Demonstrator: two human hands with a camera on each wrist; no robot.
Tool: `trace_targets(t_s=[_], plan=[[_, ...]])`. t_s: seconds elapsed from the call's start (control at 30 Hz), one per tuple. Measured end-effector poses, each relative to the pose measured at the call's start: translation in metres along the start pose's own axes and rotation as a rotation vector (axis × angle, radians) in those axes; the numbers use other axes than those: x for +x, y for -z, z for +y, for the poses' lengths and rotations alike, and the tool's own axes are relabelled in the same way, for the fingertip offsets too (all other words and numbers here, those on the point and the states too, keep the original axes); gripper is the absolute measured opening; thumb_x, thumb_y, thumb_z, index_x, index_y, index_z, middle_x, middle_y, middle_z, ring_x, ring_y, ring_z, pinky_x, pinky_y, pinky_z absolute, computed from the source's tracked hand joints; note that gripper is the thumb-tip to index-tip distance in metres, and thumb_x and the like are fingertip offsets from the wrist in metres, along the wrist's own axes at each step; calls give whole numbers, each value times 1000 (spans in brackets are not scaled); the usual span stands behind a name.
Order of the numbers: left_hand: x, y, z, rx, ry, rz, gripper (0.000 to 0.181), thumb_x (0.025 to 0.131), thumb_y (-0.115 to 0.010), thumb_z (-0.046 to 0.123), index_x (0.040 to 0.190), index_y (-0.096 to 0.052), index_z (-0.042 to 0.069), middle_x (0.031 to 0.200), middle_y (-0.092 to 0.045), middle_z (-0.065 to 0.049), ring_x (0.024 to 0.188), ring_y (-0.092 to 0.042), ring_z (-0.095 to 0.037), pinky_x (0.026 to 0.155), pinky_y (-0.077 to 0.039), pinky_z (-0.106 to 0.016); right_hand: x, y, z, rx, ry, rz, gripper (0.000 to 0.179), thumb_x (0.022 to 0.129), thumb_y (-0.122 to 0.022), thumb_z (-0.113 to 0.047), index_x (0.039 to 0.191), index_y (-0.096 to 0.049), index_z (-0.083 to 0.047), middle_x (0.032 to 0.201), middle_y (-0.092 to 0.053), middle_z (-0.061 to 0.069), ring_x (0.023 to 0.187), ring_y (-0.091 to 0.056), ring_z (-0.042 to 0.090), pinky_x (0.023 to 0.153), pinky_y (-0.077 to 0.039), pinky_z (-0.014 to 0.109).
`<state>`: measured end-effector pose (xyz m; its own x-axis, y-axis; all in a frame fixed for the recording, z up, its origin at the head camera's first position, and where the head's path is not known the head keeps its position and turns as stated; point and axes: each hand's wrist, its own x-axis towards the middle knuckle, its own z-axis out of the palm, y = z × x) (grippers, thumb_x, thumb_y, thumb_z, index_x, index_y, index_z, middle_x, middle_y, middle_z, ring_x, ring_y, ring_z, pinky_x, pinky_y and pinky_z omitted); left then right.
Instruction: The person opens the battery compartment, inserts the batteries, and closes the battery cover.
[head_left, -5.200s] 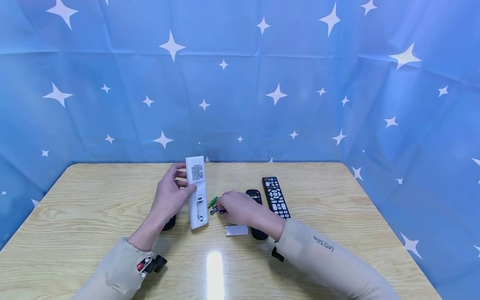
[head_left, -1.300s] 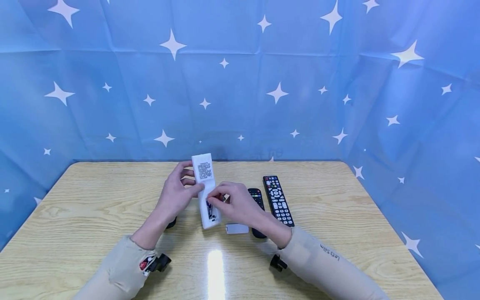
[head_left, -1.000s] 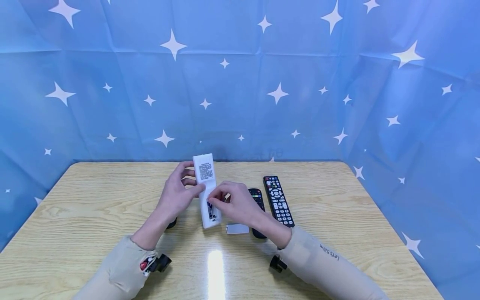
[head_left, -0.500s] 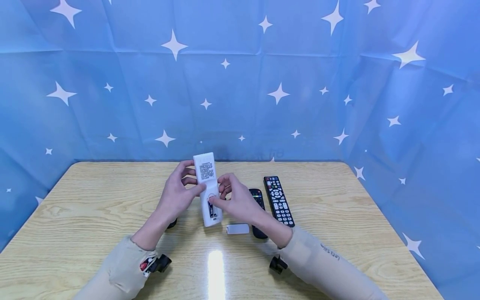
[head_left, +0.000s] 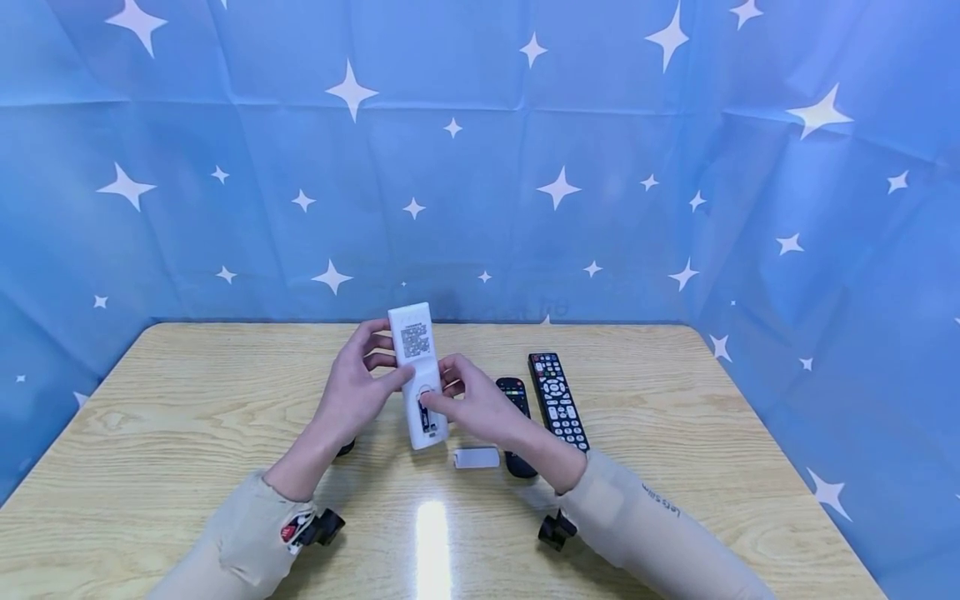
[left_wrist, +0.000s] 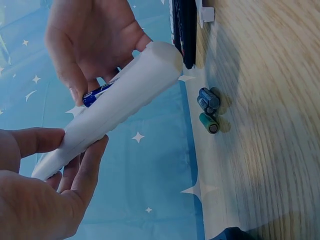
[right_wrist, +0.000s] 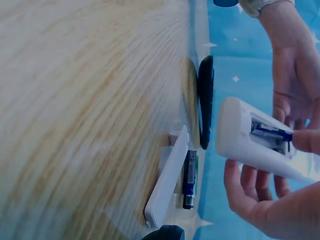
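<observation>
My left hand [head_left: 360,379] grips a white remote control [head_left: 408,367] along its left edge, its back and uncovered battery compartment facing me. Inside the compartment lies a blue-wrapped battery [right_wrist: 270,131], one end tilted up out of the slot. My right hand [head_left: 480,404] presses its thumb on that raised end, while its other fingers curl round the remote's right edge. The left wrist view shows the battery [left_wrist: 95,95] standing proud of the remote's back under the right thumb. The white battery cover [head_left: 476,457] lies on the table below the right hand.
Loose batteries, dark ones [left_wrist: 209,100] and a green one [left_wrist: 210,123], lie on the wooden table [head_left: 187,400] beneath the remote. Two black remotes [head_left: 555,396] lie to the right. A dark object [head_left: 345,448] shows partly behind the left wrist. A blue starry curtain [head_left: 480,208] hangs behind.
My right hand has gone from the loose batteries to the remote's compartment with a battery. Its fingers have since moved from pinching there to the remote's right edge, leaving the thumb on the battery.
</observation>
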<state>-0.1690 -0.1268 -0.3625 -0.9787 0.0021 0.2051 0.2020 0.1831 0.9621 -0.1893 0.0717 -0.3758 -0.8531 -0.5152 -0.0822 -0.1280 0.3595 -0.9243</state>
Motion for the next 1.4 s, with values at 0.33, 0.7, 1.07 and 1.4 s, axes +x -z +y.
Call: trace_targets(t_s=[0.33, 0.7, 1.07, 1.4], plan=[[-1, -2, 2, 7, -7, -2, 59, 90, -71, -10, 142, -47, 2, 116, -63, -21, 97, -67, -31, 72, -60, -30, 1, 0, 2, 89, -25, 4, 38, 100, -69, -22, 131, -52, -7, 115, -60, 10, 105, -57, 25, 86, -56, 42], [-2, -7, 4, 32, -49, -4, 59, 88, -74, -10, 140, -51, 5, 113, -65, -16, 96, -68, -29, 73, -58, -30, 1, 3, -2, 104, -51, -5, 35, 99, -69, -15, 129, -52, -7, 113, -60, 12, 103, -58, 26, 84, -58, 39], [-1, -10, 4, 70, -37, -11, 60, 88, -74, -9, 141, -51, 6, 112, -66, -16, 94, -69, -28, 75, -57, -30, 2, 4, 1, 93, -46, -19, 34, 99, -69, -16, 127, -52, -5, 111, -60, 13, 99, -59, 26, 80, -58, 38], [0, -8, 3, 50, 4, -16, 58, 91, -73, -7, 142, -50, 7, 113, -65, -16, 95, -68, -28, 73, -60, -35, -2, 3, -1, -37, 9, -15, 37, 98, -72, -15, 128, -52, -9, 110, -60, 6, 99, -57, 24, 79, -53, 37]])
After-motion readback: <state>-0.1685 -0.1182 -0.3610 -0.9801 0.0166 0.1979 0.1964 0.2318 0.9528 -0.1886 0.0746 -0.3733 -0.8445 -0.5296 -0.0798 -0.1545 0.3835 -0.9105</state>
